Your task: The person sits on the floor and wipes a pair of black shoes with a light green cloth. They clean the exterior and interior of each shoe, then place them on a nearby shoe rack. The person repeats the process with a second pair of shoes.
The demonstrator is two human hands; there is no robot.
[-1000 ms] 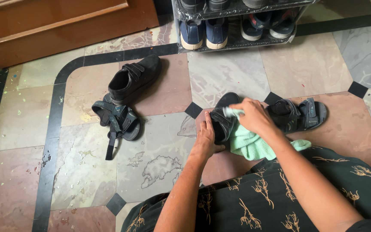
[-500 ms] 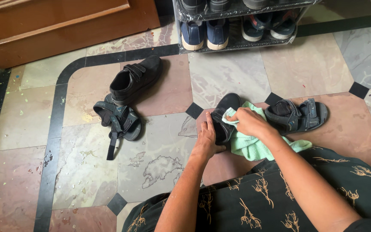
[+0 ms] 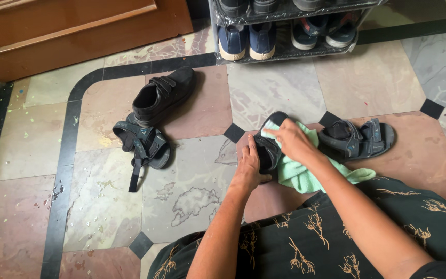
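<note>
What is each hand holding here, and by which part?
The left hand grips the black shoe at its heel end. The right hand holds a bunched part of the green cloth against the shoe's upper.

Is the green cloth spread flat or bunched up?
Bunched: the green cloth lies crumpled under the right hand, against the black shoe.

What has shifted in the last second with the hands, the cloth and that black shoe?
The right hand slid the green cloth along the black shoe, back toward the body and then out to the toe. The left hand kept its grip on the shoe. The grey sandal beside it and the other shoe and sandal stayed put.
</note>
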